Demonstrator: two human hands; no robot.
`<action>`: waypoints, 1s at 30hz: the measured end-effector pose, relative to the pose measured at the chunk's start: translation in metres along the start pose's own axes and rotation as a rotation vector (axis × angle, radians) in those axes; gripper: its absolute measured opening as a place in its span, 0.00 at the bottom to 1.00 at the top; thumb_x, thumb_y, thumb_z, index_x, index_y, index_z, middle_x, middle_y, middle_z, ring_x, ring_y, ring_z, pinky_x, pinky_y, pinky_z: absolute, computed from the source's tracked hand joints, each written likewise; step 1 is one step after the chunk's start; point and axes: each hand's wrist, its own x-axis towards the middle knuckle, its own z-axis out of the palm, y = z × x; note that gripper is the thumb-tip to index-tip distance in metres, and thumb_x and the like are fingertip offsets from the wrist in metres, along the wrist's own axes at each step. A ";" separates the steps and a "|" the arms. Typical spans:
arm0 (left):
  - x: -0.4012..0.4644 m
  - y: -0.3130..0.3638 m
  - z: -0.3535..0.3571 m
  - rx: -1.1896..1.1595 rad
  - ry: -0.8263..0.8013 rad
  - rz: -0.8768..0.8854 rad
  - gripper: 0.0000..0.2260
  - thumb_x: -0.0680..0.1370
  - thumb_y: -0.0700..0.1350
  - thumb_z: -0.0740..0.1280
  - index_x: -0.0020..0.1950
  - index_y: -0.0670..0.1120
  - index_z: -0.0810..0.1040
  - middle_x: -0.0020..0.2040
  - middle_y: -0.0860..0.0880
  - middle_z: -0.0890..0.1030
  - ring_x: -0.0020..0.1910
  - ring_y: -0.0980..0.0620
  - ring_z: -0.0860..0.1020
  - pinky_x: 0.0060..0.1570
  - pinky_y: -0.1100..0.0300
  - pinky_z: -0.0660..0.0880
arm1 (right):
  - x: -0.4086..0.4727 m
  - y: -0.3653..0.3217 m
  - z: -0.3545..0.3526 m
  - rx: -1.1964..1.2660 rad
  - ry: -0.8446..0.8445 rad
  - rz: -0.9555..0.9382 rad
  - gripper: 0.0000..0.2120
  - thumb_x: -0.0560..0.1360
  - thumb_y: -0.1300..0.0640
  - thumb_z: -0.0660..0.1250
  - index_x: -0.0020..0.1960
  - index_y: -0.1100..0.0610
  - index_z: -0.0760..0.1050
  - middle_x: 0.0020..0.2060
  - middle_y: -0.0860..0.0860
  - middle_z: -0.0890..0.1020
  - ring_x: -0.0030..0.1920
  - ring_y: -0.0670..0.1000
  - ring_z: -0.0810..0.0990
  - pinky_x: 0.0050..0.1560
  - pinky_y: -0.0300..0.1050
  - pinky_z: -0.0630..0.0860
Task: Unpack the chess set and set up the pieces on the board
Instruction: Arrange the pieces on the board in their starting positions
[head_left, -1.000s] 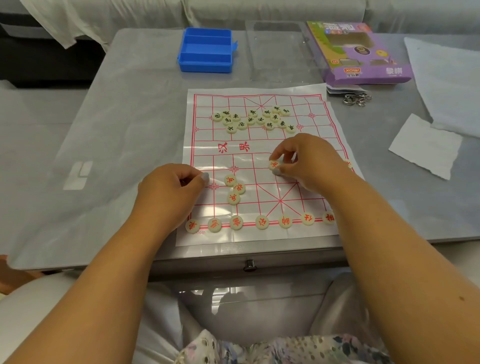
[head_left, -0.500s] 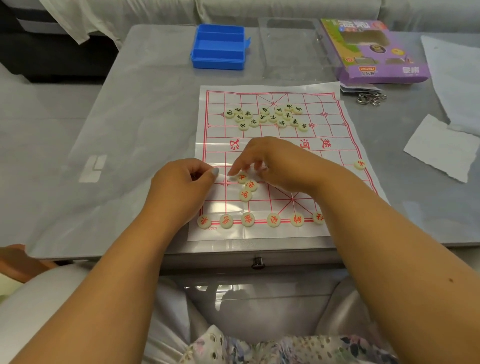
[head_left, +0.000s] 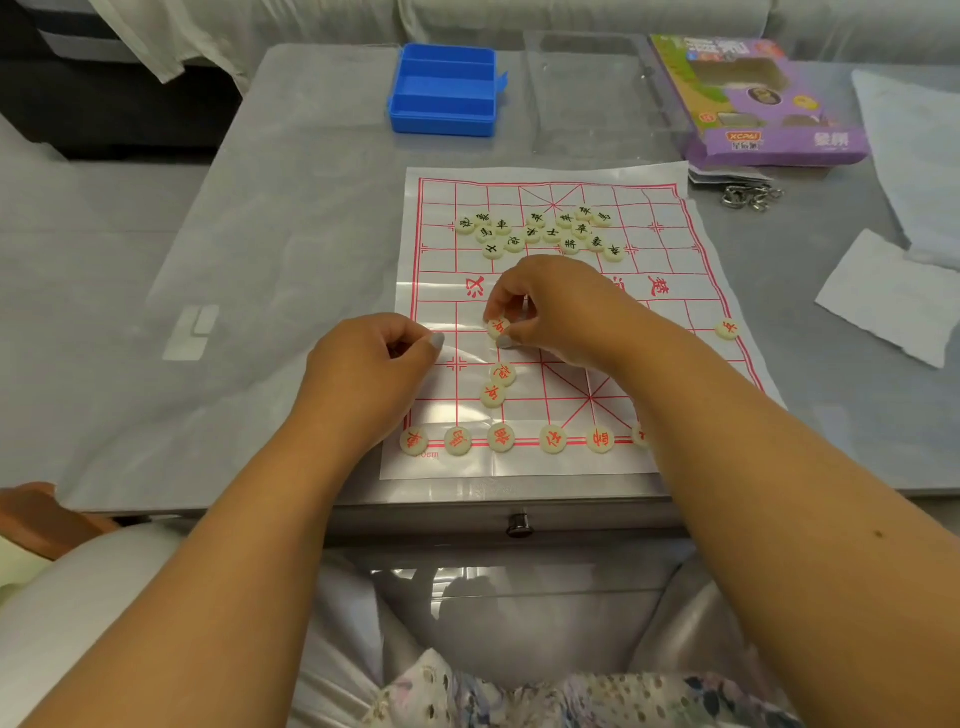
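A thin printed board sheet (head_left: 670, 218) is laid flat near the front edge of the table (head_left: 291, 218), within easy reach of both hands. A red-marked piece (head_left: 497, 328) is pinched between the thumb and fingertips of the right hand (head_left: 558, 312) and is held at the sheet's surface left of centre, just on the near side of the middle band; the placing of a front-rank piece is judged to be in hand. The left hand (head_left: 371, 371) is curled at the sheet's left edge. Whether a piece is enclosed in it, or the sheet is merely being steadied, cannot be told.

A near row of red pieces (head_left: 501, 437) is set along the bottom line, evenly spaced, its right end hidden by the right forearm. Two further red pieces (head_left: 497, 384) lie touching one another just above that row, apparently awaiting placement. One red piece (head_left: 727, 328) is seated at the right edge. The black-marked pieces (head_left: 540, 234) are heaped loosely on the far half, evidently sorted by colour and not yet set out.

A blue case (head_left: 444, 91) lies open at the far side, with a purple box (head_left: 763, 104) to its right.

The task is judged under half complete.
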 end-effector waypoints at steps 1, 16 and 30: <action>0.000 0.000 0.000 -0.001 0.001 0.000 0.05 0.78 0.53 0.64 0.45 0.56 0.78 0.39 0.65 0.75 0.41 0.60 0.75 0.43 0.63 0.71 | 0.000 0.000 0.000 -0.005 0.003 0.002 0.13 0.70 0.54 0.73 0.54 0.50 0.79 0.45 0.47 0.80 0.45 0.47 0.76 0.52 0.50 0.76; 0.003 -0.004 -0.003 -0.098 0.238 -0.115 0.10 0.80 0.52 0.61 0.45 0.51 0.79 0.41 0.57 0.79 0.39 0.56 0.76 0.35 0.65 0.71 | -0.029 -0.019 -0.002 -0.105 -0.188 -0.183 0.13 0.68 0.51 0.74 0.51 0.45 0.80 0.49 0.46 0.74 0.49 0.45 0.67 0.52 0.45 0.71; 0.008 -0.011 -0.005 -0.007 0.340 -0.158 0.11 0.81 0.49 0.60 0.49 0.47 0.81 0.43 0.52 0.78 0.40 0.53 0.75 0.47 0.57 0.75 | 0.040 -0.051 0.026 -0.112 0.056 -0.139 0.13 0.68 0.47 0.73 0.52 0.47 0.80 0.43 0.44 0.73 0.44 0.47 0.71 0.45 0.43 0.71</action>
